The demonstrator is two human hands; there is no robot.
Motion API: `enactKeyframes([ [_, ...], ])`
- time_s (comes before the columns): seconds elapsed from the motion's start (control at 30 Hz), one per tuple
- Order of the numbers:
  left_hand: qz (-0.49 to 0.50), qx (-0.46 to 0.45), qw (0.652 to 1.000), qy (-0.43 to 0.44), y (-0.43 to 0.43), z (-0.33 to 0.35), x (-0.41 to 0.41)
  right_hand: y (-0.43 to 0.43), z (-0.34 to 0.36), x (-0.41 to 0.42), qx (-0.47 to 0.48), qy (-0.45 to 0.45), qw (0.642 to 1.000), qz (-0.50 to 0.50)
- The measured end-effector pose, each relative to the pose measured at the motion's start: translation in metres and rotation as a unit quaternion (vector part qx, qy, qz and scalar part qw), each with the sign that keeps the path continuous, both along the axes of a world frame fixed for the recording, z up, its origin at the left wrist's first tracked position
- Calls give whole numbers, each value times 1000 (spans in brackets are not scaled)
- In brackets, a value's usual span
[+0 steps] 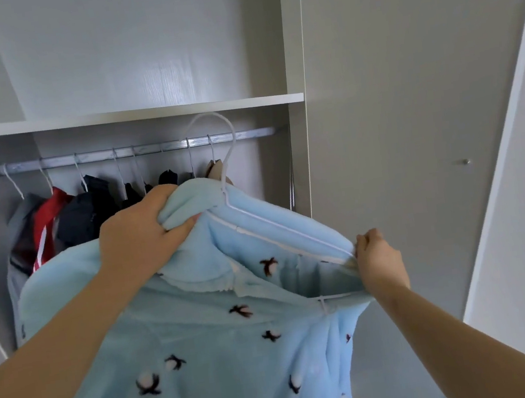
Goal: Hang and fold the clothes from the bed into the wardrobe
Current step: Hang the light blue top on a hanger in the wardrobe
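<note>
Head view:
Garment: a pale blue sweater with small dark and white motifs fills the lower centre of the frame, draped over a white hanger.
Left hand: at centre, fingers curled round a bunch of the sweater's collar fabric.
Right hand: right of centre, pinching the sweater's shoulder at the hanger's end.
Hanger hook: raised in front of the rail, not on it.
Wardrobe: open; dark, red and grey clothes hang on the rail at centre left, under a shelf.

Both hands grip blue top on hanger nr rail.
</note>
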State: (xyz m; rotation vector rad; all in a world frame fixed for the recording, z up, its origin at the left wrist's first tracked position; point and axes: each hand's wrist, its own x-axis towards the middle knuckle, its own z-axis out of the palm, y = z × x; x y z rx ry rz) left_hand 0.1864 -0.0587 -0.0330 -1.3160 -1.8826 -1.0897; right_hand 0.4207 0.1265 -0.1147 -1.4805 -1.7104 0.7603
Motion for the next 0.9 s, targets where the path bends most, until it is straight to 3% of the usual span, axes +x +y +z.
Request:
enactKeyframes([
  [0.1, 27, 18, 998, 50, 0, -4, 10, 0, 0, -5, -5, 32, 999, -15],
  [0.23, 46, 6, 998, 48, 4, -8, 22, 3, -4, -13, -43, 127, 990, -52],
  [0.33, 38, 13, 997, -70, 12, -9, 20, 12, -7, -10, -96, 211, 969, -82],
  [0.47, 0, -19, 975, -221, 18, -17, 7, 19, -12, 1, -63, 154, 985, -46],
  [0.63, -170, -104, 874, -444, 10, -21, -13, 21, -16, 20, -75, 101, 992, 3],
  [0.7, -196, -135, 847, -476, 5, -22, -23, 17, -17, 31, -189, 180, 961, 87],
  [0.77, -221, -88, 807, -540, 6, -23, -26, 10, -23, 35, -298, 249, 907, 162],
  [0.83, -219, -36, 763, -607, 15, -21, -20, 3, -30, 28, -356, 283, 874, 170],
  [0.9, -212, -30, 775, -595, 23, -20, -15, 2, -34, 18, -381, 312, 854, 171],
])
